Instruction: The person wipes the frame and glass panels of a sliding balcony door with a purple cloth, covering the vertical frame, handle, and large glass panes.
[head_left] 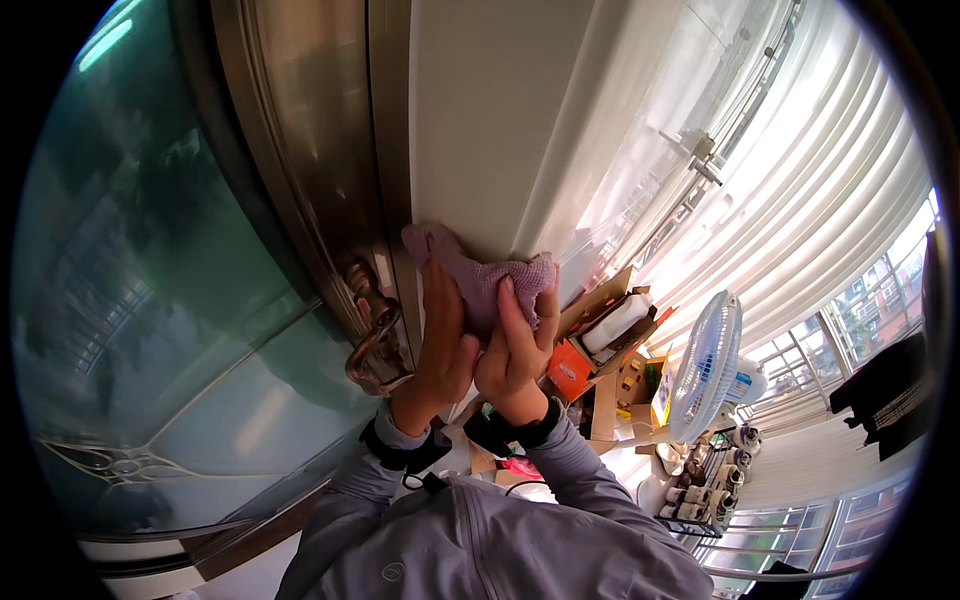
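Head view: lilac textured cloth (477,282) right of a bronze door handle (379,314).
Right hand (517,352): fingers clamped on it; left hand (436,350): fingers together against it, grip unclear.

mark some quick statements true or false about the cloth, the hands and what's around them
1. The left hand and right hand both touch the purple cloth. True.
2. The white fan is left of the hands. False: it is to their right.
3. The door handle is left of the right hand. True.
4. The sleeves are red. False: they are grey.
5. Several shoes show in the picture's lower right. True.
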